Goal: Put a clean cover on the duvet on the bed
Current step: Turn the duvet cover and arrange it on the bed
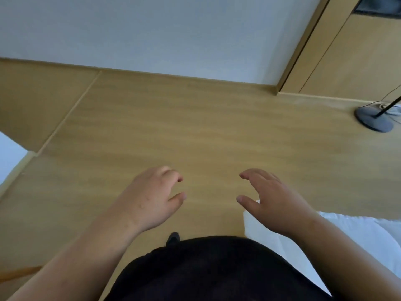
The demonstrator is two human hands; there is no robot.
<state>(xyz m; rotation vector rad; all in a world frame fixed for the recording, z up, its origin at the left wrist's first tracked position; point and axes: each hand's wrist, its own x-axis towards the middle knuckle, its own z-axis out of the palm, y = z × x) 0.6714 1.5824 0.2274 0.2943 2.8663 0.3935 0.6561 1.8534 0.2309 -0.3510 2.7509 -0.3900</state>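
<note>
Both hands are out in front of the body over the wooden floor [195,131], palms down and facing each other with a gap between them. The left hand [149,198] has its fingers loosely curled, thumb sticking out toward the middle, and nothing in it. The right hand [275,203] is more spread out, fingers relaxed and only a little bent, thumb pointing in toward the left one, also holding nothing. Neither hand touches anything as far as I can see.

The only bedding showing is a bit of white fabric [351,235] at the lower right, partly hidden under the right wrist and forearm. Can't honestly tell whether it's the duvet, the cover or just the bed sheet. What's visible runs from near the right thumb off toward the right edge and bottom corner, so its long side looks like it goes diagonally down to the right, but too little shows to be sure which way it really points.

Down the middle at the bottom is the person's dark shirt [208,272], with the tip of a dark shoe [173,237] poking out just above it. A floor lamp base [373,118] sits far right by the wooden wall panel [351,57], with a thin cord trailing beside it. The white wall [141,31] fills the top.
</note>
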